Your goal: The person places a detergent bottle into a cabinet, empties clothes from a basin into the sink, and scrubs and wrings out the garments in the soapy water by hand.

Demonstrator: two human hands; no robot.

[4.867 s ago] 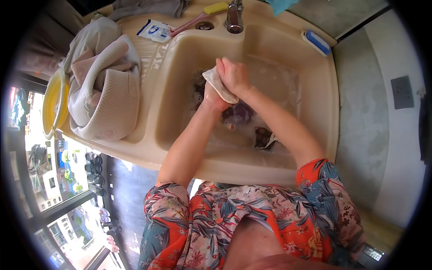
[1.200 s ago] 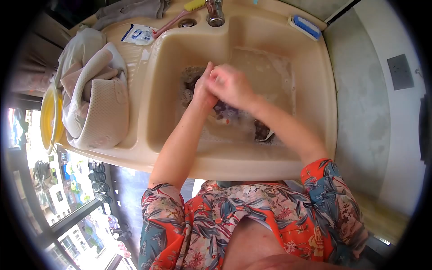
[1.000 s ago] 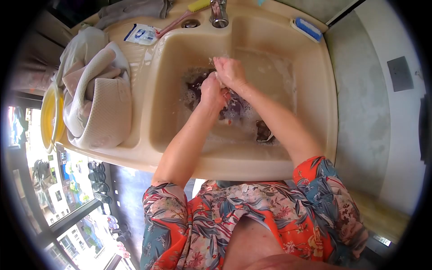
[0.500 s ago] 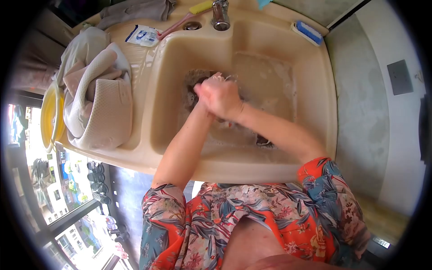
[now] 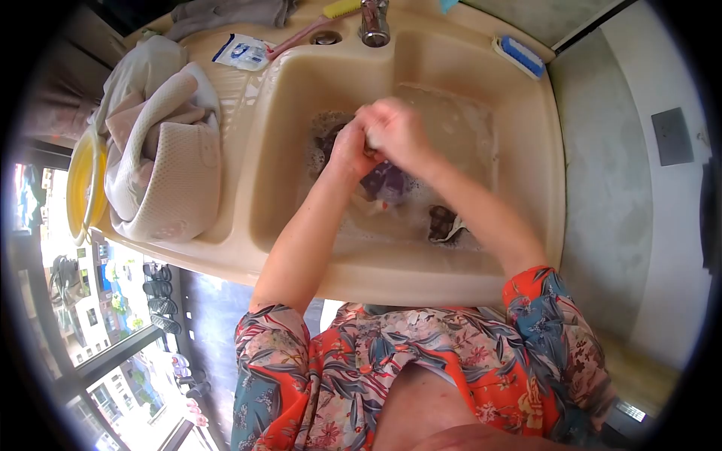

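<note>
Over the soapy sink basin (image 5: 286, 188), my left hand (image 5: 352, 152) and my right hand (image 5: 395, 131) are closed close together on a wet purple cloth (image 5: 383, 183). Its patterned lower part shows beneath them, while the gripped part is hidden by the fingers. My right hand, slightly blurred, is above and to the right of the left. A dark cloth (image 5: 327, 144) lies in suds just left of my hands. Below my right forearm sits a brown checked cloth (image 5: 442, 222) with a pale edge, partly in the cloudy water.
A chrome faucet (image 5: 374, 24) stands at the back rim. Around it are a pink-handled brush (image 5: 301, 36), a white-and-blue packet (image 5: 242, 52) and a blue scrub brush (image 5: 520, 57). A white mesh basket with cloth (image 5: 180, 180) and a yellow basin (image 5: 85, 184) stand left.
My right hand has shifted up and right, and my hands have separated slightly. More of the purple cloth and the brown checked cloth now shows.
</note>
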